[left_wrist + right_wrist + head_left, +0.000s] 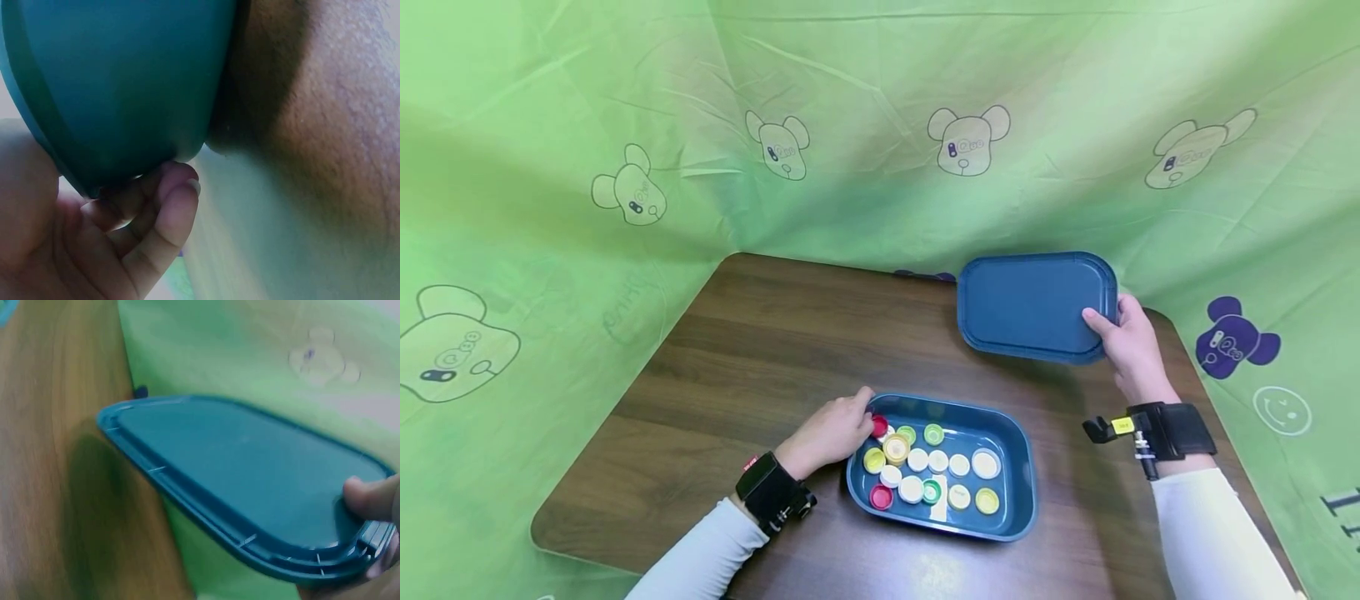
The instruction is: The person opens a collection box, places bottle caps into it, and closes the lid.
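A blue rectangular container with rounded corners stands on the table, with several white, yellow, green and red bottle caps lying inside. At its far left corner my left hand grips the rim; in the left wrist view the fingers curl against the outer wall. A matching blue lid is held up over the table's far right by my right hand. The right thumb lies on the lid's face, the other fingers mostly hidden behind it.
The dark wood-grain table extends left of and behind the container. A green curtain printed with bear heads hangs close behind the table's back edge and along both sides. Black straps with small cameras sit on both wrists.
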A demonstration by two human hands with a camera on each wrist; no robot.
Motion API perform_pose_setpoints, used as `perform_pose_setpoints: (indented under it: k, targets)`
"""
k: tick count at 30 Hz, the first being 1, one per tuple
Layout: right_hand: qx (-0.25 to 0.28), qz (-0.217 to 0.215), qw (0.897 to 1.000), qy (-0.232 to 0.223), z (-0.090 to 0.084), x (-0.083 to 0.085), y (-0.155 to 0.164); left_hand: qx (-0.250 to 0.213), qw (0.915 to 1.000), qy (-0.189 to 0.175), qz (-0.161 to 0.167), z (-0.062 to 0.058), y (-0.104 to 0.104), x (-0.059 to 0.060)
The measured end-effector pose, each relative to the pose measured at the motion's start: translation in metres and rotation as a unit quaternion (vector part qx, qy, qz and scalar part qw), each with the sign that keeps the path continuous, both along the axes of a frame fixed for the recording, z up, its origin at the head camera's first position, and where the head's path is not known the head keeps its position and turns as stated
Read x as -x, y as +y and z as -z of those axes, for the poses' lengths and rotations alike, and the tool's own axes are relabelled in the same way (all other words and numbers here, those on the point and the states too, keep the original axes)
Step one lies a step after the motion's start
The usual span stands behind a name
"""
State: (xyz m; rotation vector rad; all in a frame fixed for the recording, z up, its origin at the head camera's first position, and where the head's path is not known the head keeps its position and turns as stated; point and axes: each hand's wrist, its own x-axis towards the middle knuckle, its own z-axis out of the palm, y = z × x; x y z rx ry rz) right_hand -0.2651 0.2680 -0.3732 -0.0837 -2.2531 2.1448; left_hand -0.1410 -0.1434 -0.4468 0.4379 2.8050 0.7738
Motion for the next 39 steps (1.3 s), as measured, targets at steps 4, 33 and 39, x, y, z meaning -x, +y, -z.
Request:
perform_pose_setpoints:
  k: [4,33,39]
  targets:
    - [0.024,-0.03,0.996,0.079,-0.009,-0.016,-0.011,-0.011,0.9999,-0.004,0.001,0.0,-0.002,0.001]
    - [0.007,-0.234,0.879,0.415,-0.016,-0.099,-0.062,-0.313,0.9448,-0.092,-0.027,-0.088,-0.026,0.006]
    - [-0.146,-0.171,0.893,0.389,-0.015,-0.11,-0.069,-0.329,0.9401,-0.074,-0.05,-0.086,-0.026,-0.004]
